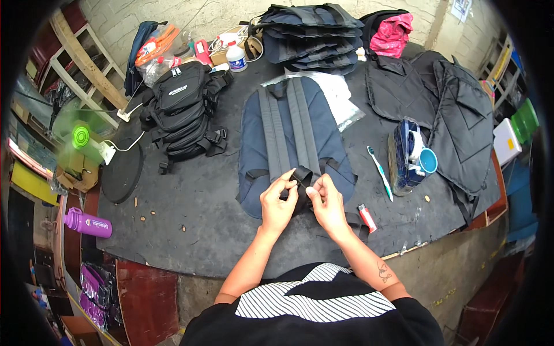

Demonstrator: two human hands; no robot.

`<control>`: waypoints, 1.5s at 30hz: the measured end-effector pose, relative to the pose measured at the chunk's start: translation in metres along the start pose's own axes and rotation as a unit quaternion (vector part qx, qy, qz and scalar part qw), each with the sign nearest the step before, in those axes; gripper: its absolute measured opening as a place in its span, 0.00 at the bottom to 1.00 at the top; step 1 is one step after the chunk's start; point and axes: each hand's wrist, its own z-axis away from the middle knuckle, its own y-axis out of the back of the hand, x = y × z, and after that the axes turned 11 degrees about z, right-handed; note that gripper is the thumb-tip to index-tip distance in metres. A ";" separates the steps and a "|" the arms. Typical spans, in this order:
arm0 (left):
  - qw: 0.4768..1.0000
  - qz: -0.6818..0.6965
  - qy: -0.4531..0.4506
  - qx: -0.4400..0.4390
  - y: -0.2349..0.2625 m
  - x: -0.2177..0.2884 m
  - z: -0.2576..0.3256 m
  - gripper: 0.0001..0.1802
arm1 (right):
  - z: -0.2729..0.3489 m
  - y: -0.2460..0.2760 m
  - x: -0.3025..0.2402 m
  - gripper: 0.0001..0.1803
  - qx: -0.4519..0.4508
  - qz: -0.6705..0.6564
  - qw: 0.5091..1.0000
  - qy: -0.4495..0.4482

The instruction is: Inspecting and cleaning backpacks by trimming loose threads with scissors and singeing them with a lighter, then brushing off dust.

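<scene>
A navy backpack (252,138) lies flat on the dark table, with its two grey shoulder straps (300,115) facing up and running toward me. At its near end, my left hand (279,199) and my right hand (326,203) work close together on a black webbing strap (301,175). The left fingers pinch one side of the webbing. The right thumb and fingers are closed at its other side, also gripping it. Whether a buckle sits between my fingertips is too small to tell. Beside my right wrist lies a red and white lighter (366,218).
Black bags (183,115) are stacked at left, and navy backpacks (311,37) are piled at the back. To the right are a toothbrush (380,173), a clear container (407,155) with tape rolls, and black padded pieces (461,121). A green fan (81,137) and purple bottle (88,223) stand left.
</scene>
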 end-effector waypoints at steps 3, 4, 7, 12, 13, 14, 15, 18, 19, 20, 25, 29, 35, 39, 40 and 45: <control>1.000 0.020 0.013 0.007 0.005 -0.008 0.004 0.05 | 0.001 -0.002 0.004 0.08 -0.035 -0.056 0.998 -0.020; 0.998 0.053 0.033 0.015 0.006 -0.012 0.005 0.05 | 0.000 0.004 -0.006 0.08 -0.127 -0.231 0.952 -0.154; 0.991 0.109 0.079 0.021 0.011 -0.014 0.008 0.05 | -0.002 0.012 -0.016 0.07 -0.233 -0.428 0.823 -0.291; 0.999 -0.028 -0.021 -0.029 0.019 -0.001 0.002 0.04 | -0.005 0.014 -0.018 0.09 -0.223 -0.357 0.865 -0.275; 0.995 -0.071 -0.041 -0.052 0.020 0.001 0.001 0.05 | -0.004 0.013 -0.018 0.09 -0.223 -0.357 0.864 -0.275; 0.995 -0.072 -0.041 -0.052 0.020 0.002 0.001 0.05 | -0.003 0.012 -0.018 0.09 -0.216 -0.350 0.873 -0.264; 0.997 -0.056 -0.035 -0.040 0.019 0.003 0.002 0.05 | -0.003 0.011 -0.018 0.09 -0.209 -0.342 0.881 -0.252; 0.999 -0.028 -0.026 -0.021 0.017 0.001 0.005 0.06 | -0.002 0.011 -0.019 0.10 -0.202 -0.337 0.888 -0.239; 1.000 -0.017 -0.024 -0.011 0.016 0.000 0.006 0.06 | -0.001 0.010 -0.019 0.10 -0.202 -0.337 0.888 -0.239; 1.000 -0.017 -0.024 -0.012 0.015 -0.002 0.006 0.06 | -0.001 0.010 -0.019 0.10 -0.213 -0.370 0.870 -0.248; 0.999 0.027 -0.028 0.019 0.014 -0.007 0.008 0.06 | -0.002 0.016 -0.031 0.10 -0.241 -0.440 0.817 -0.285; 0.997 -0.015 -0.078 0.016 0.014 -0.003 0.004 0.06 | 0.000 0.012 -0.030 0.10 -0.217 -0.404 0.846 -0.271; 0.994 -0.037 -0.097 0.023 0.011 -0.006 0.007 0.06 | 0.003 0.011 -0.027 0.10 -0.222 -0.419 0.839 -0.266; 0.994 0.085 -0.032 0.061 0.003 -0.007 0.010 0.06 | 0.009 0.009 -0.026 0.09 -0.230 -0.502 0.784 -0.283; 0.985 0.153 0.003 0.085 0.002 -0.008 0.010 0.06 | 0.008 0.010 -0.028 0.09 -0.231 -0.502 0.784 -0.283; 0.992 0.110 -0.003 0.053 0.012 -0.005 0.008 0.06 | 0.004 0.019 -0.030 0.15 -0.298 -0.528 0.731 -0.313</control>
